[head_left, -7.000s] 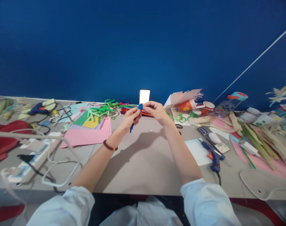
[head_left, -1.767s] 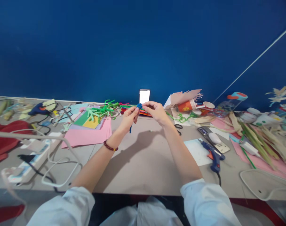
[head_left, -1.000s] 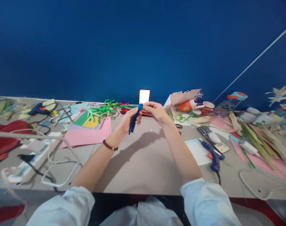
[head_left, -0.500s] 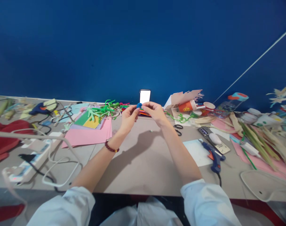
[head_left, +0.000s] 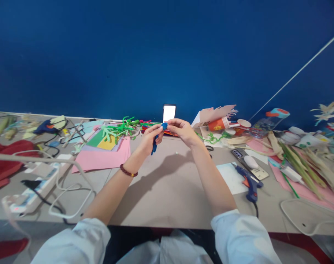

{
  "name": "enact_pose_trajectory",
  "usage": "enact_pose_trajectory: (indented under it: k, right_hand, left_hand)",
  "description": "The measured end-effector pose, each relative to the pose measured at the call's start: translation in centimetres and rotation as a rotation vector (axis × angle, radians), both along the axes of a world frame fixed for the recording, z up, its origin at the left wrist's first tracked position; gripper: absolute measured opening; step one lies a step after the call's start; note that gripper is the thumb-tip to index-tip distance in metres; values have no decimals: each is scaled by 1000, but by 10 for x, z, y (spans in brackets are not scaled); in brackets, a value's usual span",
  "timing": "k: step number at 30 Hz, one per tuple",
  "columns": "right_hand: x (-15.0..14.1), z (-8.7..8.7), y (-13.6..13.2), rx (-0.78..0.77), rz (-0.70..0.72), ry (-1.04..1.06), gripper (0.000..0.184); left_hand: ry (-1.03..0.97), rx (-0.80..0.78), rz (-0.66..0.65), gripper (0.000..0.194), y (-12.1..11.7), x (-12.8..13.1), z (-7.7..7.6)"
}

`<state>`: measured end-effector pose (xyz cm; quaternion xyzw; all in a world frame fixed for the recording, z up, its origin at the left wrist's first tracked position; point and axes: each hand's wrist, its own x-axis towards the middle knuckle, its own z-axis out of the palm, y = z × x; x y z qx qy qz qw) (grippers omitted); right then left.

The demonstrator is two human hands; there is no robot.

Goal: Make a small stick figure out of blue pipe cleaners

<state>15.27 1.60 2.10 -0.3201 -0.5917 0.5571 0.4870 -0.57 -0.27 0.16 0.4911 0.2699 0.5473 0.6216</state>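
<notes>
A fuzzy blue pipe cleaner, bunched into a small knot at its top, is held up above the far part of the table. My left hand pinches it from the left, and its blue tail hangs below those fingers. From the right, the thumb and fingertips of my right hand close on the same knot. The exact shape between the fingertips is too small to make out. Behind my hands a phone with a bright white screen stands against the blue wall.
Left of my hands lie green pipe cleaners and pink paper sheets. A white power strip with cables is farther left. On the right are scissors, a glue gun, a phone and paper cups.
The blue tail now shows hanging under my left fingers. Both hands have come slightly lower, and my right hand has shifted a little to the right.
</notes>
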Motion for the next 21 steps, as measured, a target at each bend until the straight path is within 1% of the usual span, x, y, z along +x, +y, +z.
enact_pose_trajectory:
  k: [3,6,9,12,17,19,21]
  right_hand:
    - [0,0,0,-10,4,-20,25]
    - [0,-2,1,5,29,-26,31]
    - [1,-4,2,19,55,-32,32]
    - [2,-5,2,10,36,-35,29]
    - [2,-3,3,-16,-48,-50,28]
    - [2,-2,2,-22,-57,-41,28]
    - [2,-1,2,-25,-60,-34,28]
  left_hand:
    - [12,-16,-77,23,0,-3,2]
    - [7,-41,-133,22,0,-3,3]
    - [4,-47,-151,22,-1,-3,4]
    - [37,-32,-120,22,-1,-2,4]
    - [76,-20,-70,21,-2,-1,2]
    - [143,20,-47,19,-2,0,3]
    - [254,83,28,17,-3,1,3]
